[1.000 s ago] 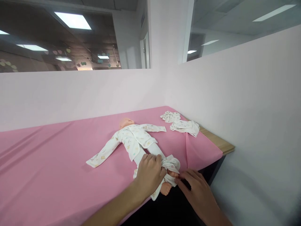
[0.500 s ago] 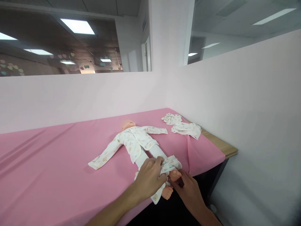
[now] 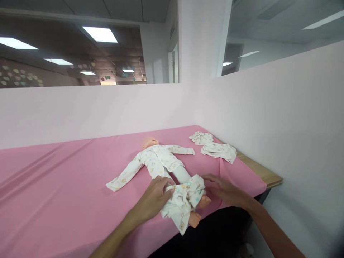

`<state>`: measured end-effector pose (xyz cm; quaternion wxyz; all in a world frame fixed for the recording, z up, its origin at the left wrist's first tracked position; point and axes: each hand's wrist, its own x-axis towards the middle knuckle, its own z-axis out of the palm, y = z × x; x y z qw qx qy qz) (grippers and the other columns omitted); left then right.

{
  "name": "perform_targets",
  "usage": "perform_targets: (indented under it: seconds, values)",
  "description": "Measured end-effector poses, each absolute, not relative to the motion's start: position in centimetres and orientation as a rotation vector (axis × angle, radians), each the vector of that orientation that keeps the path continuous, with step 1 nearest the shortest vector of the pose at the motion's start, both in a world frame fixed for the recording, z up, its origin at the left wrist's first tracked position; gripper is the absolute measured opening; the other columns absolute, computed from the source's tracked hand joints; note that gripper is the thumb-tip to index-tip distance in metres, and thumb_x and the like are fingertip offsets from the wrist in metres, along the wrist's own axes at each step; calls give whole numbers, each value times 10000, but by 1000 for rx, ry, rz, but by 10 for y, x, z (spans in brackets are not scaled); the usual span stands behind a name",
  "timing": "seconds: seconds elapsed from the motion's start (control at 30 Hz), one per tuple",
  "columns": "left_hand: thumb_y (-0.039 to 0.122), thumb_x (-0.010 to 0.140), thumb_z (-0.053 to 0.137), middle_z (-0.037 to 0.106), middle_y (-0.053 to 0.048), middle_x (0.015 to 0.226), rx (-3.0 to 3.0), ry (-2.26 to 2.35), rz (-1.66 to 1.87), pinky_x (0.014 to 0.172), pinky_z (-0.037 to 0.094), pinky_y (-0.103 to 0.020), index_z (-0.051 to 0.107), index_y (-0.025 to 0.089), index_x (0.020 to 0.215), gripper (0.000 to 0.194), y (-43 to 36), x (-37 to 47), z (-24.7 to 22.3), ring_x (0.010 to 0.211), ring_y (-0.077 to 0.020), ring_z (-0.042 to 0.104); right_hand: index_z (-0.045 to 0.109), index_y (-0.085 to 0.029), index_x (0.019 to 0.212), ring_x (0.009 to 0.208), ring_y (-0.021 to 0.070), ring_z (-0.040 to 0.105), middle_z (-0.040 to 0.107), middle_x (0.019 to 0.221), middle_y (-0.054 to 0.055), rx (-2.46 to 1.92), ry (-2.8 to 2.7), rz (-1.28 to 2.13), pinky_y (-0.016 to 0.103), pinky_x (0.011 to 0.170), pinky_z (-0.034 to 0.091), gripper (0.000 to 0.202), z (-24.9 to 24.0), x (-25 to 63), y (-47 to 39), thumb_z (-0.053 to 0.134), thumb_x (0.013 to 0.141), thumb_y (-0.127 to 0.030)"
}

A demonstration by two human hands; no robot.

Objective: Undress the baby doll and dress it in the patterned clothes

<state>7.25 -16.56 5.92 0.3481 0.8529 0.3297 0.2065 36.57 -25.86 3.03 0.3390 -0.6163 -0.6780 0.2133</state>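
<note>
A baby doll [image 3: 151, 142] lies on its back on the pink-covered table, dressed in a white printed jacket [image 3: 153, 159]. White printed pants [image 3: 181, 200] are bunched around its lower legs, and both bare feet stick out past the cloth near the table's front edge. My left hand [image 3: 154, 199] is closed on the pants' fabric at their left side, thumb and fingers pinching it. On the other side, my right hand [image 3: 224, 190] has its fingers stretched toward the pants' right edge, thumb apart; whether the fingertips touch the cloth I cannot tell.
Two crumpled white printed garments, a smaller one [image 3: 201, 138] and a larger one [image 3: 220, 152], lie at the back right. The pink cover [image 3: 67, 193] leaves a strip of wooden tabletop [image 3: 255, 170] bare beside the right wall [image 3: 309, 125].
My right hand has come away from under the doll's foot to the pants' right side. My left hand has shifted left to the pants' other side. The pants now spread across both legs.
</note>
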Motion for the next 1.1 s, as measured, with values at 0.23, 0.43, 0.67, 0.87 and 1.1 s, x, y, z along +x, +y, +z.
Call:
perform_targets:
  seconds: [0.23, 0.43, 0.67, 0.87, 1.1]
  values:
    - [405, 946, 431, 581, -10, 896, 1982, 697, 753, 687, 414, -274, 569, 225, 1013, 236, -152, 90, 62, 780, -161, 512, 678, -243, 1095, 911, 204, 620, 682, 1009, 43, -1468, -1820, 804, 322, 777, 498, 349, 84, 307, -220, 541, 888, -489]
    - [400, 928, 456, 461, 29, 733, 2000, 735, 712, 596, 336, -241, 573, 227, 989, 217, -145, 78, 56, 668, -135, 410, 699, -205, 872, 670, 139, 526, 636, 765, 13, -1487, -1797, 1081, 241, 565, 385, 272, 92, 311, -182, 698, 754, -450]
    - [398, 926, 422, 450, 34, 734, 2075, 829, 639, 606, 342, -256, 548, 238, 1029, 228, -139, 60, 45, 675, -147, 431, 520, -184, 599, 529, 100, 380, 487, 576, -30, -1447, -1563, 1052, 250, 521, 301, 437, 64, 355, -163, 618, 809, -555]
    - [379, 923, 393, 533, 9, 786, 2041, 1060, 845, 647, 399, -286, 534, 228, 1059, 247, -136, 69, 33, 721, -176, 510, 607, -179, 807, 634, 123, 504, 597, 723, -14, -1351, -1457, 1005, 250, 599, 381, 338, 47, 333, -126, 653, 793, -514]
    - [400, 900, 443, 578, -112, 1239, 2060, 1210, 868, 844, 460, -383, 485, 221, 1333, 471, -128, 62, 28, 1013, -263, 580, 698, -183, 1000, 853, 197, 616, 683, 986, 57, -1404, -1674, 700, 328, 777, 472, 333, 33, 317, -133, 550, 877, -454]
